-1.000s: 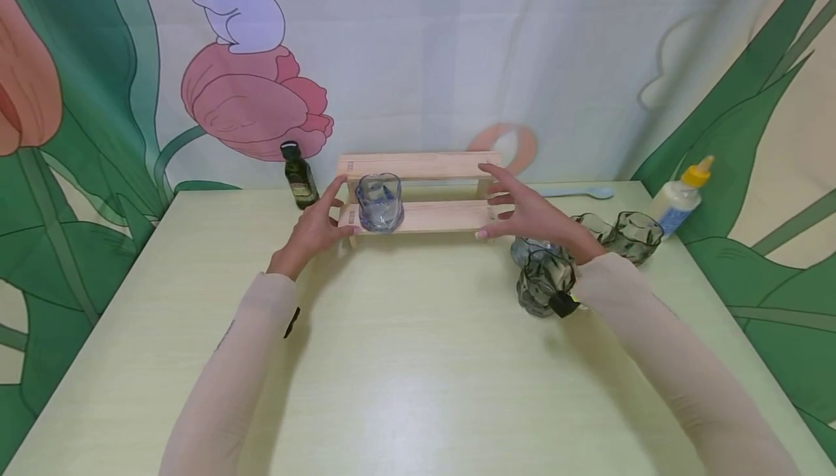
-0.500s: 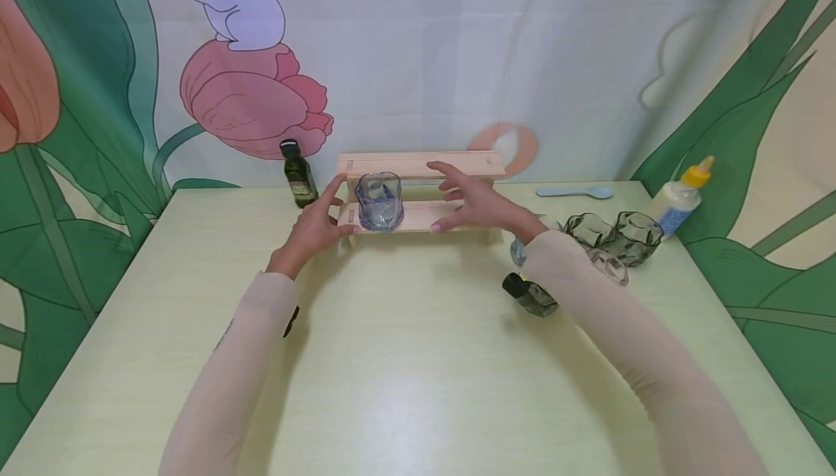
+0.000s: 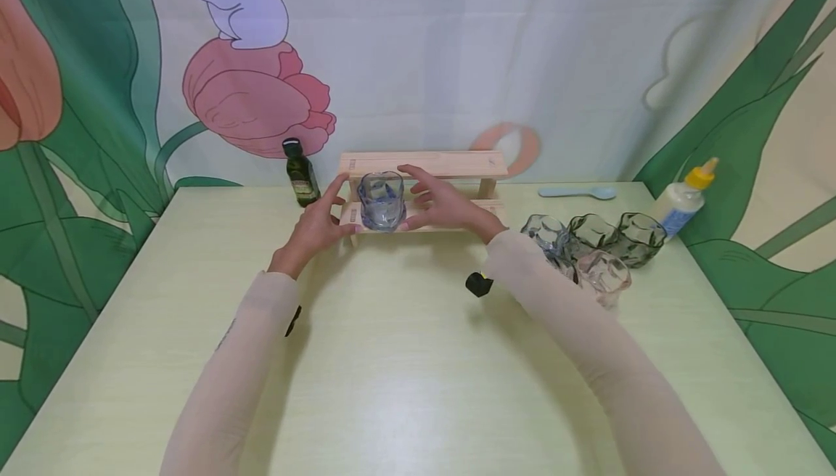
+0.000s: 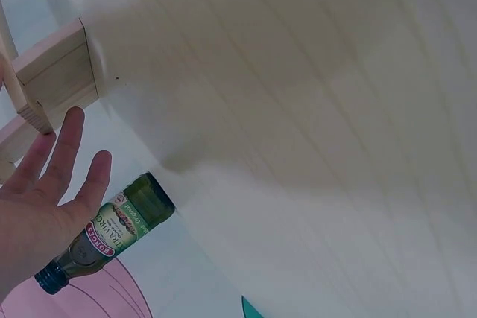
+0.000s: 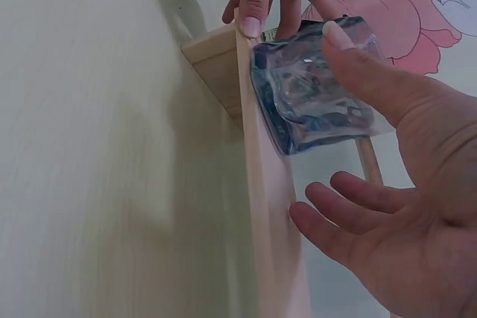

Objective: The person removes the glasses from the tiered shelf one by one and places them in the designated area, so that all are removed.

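Observation:
A two-tier wooden rack stands near the back edge of the table. On the left part of its lower board sits a clear bluish glass, upright. My left hand rests at the rack's left end, thumb on the lower board and index finger by the upper one. In the left wrist view its other fingers are spread and fairly straight. My right hand is at the glass's right side, thumb low in front. The right wrist view has its fingers spread, not closed round the glass.
A green Borges oil bottle stands left of the rack. To the right are two dark grey glasses, a bluish glass and a pinkish glass, partly behind my sleeve. Behind them are a light-blue spoon and a yellow-capped bottle.
My right hand has moved left along the rack, from its right end to the glass. The left hand, the rack and the glass have stayed in place.

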